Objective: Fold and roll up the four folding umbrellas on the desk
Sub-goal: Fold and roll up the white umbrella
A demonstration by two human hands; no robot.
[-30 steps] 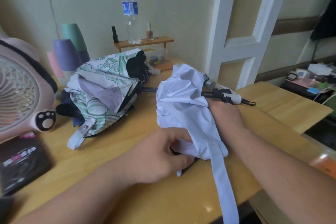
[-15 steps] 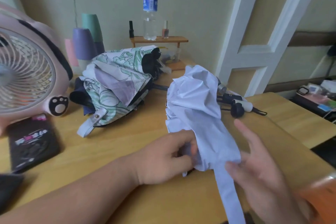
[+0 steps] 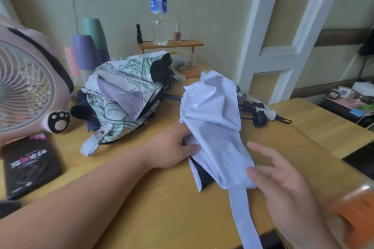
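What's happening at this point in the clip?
A person at a wooden desk is tidying a white umbrella. The left hand pinches the canopy fabric on one side, while the right hand is open, its thumb touching the fabric near the lower end. The closing strap hangs loose over the desk edge, not yet wrapped. A floral umbrella lies behind it in a loose heap, not rolled.
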